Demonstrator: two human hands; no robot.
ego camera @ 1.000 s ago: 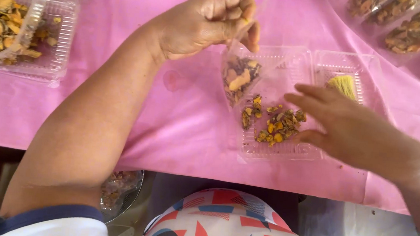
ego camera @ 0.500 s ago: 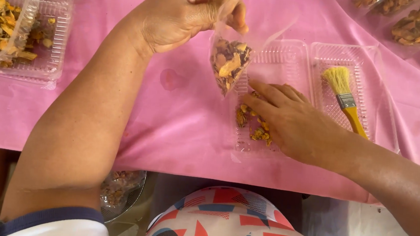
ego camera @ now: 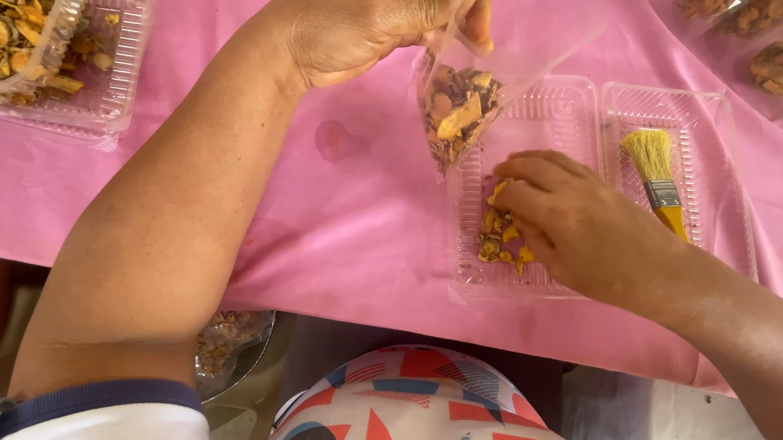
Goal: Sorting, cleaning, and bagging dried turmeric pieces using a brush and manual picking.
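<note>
a single head-worn camera is looking steeply down from above the person's chest, facing forward across the near edge of the pink-covered table. it is sitting close, with the left hand running off the top of the frame and the right hand filling the centre-right. no second view is sharing the scene; the patterned garment is crowding the bottom edge.

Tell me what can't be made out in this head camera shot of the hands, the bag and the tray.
- Left hand: fingertips and the bag's mouth, cut off by the top edge.
- Right hand: fingertips curl under, so its grasp on the dried pieces is hidden.
- Brush: handle end hidden behind the right wrist.
- Bowl under the table: mostly hidden by the pink cloth.
</note>
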